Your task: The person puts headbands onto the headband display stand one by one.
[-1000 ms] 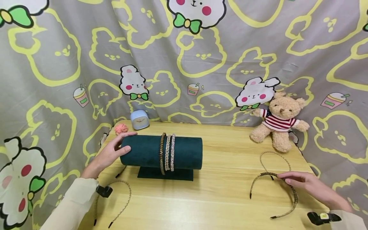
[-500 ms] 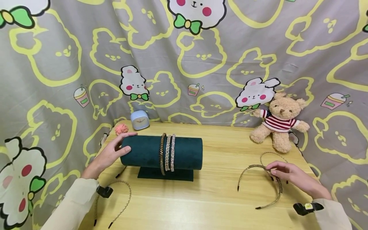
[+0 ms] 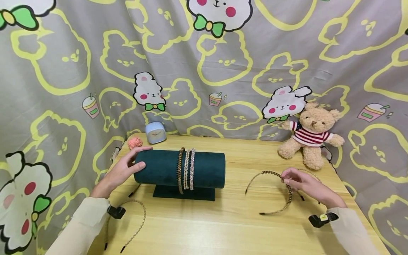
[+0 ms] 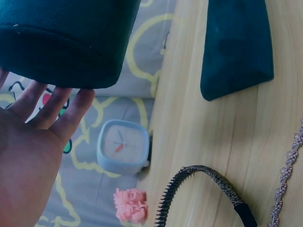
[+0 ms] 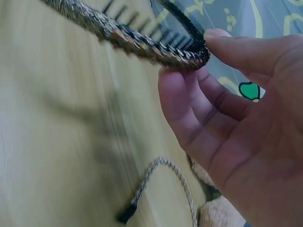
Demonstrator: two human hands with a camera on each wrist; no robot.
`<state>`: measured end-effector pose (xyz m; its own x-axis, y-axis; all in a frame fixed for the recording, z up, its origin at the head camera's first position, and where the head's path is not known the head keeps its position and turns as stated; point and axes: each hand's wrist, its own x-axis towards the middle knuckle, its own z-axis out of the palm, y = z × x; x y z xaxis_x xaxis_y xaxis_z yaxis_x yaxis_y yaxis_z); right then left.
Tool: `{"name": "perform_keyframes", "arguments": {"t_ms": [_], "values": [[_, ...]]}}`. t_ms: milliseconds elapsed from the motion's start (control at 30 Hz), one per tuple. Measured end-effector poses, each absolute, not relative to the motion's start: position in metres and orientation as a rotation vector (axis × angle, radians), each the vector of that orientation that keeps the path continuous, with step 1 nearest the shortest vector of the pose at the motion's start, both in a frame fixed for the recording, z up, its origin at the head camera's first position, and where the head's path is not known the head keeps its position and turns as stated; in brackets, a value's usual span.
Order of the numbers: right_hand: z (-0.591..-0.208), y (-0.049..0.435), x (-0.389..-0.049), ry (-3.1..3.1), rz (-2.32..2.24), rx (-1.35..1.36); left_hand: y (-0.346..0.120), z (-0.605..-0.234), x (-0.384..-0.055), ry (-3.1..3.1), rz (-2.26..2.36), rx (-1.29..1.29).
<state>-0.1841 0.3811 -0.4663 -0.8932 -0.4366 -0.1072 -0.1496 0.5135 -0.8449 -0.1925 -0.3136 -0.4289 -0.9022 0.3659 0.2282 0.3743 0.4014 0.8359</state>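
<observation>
A dark green velvet display roll [image 3: 159, 168] stands on its flat base [image 3: 184, 194]. My left hand [image 3: 122, 170] grips its left end, thumb at the front and fingers over the top; in the left wrist view, fingertips meet the roll's end. A bronze-brown headband [image 3: 179, 170], a pale beaded one [image 3: 186, 173] and a sparkling silver one [image 3: 192, 168] sit round the roll's middle. Between thumb and fingers my right hand [image 3: 302, 186] pinches a dark gold headband [image 5: 137, 45] with comb teeth inside, held above the table with its ends pointing left.
One thin headband [image 3: 145, 212] lies at the front left. A dark toothed headband [image 4: 208, 172] lies beside the base. Behind my right hand lies another braided headband [image 5: 163, 161]. A teddy bear [image 3: 307, 141], blue clock [image 3: 155, 132] and pink ball-like item [image 3: 135, 142] line the wooden table's [image 3: 223, 226] back.
My right hand has carried the dark gold headband left and slightly up, toward the roll. The left hand has stayed on the roll's end.
</observation>
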Motion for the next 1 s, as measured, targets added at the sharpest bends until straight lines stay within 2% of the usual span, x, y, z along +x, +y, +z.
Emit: {"name": "perform_keyframes", "arguments": {"t_ms": [1000], "values": [[-0.429,0.286,-0.188,2.39,-1.497,-0.397,-0.314,-0.431,-0.194,-2.6,-1.585,-0.711]]}}
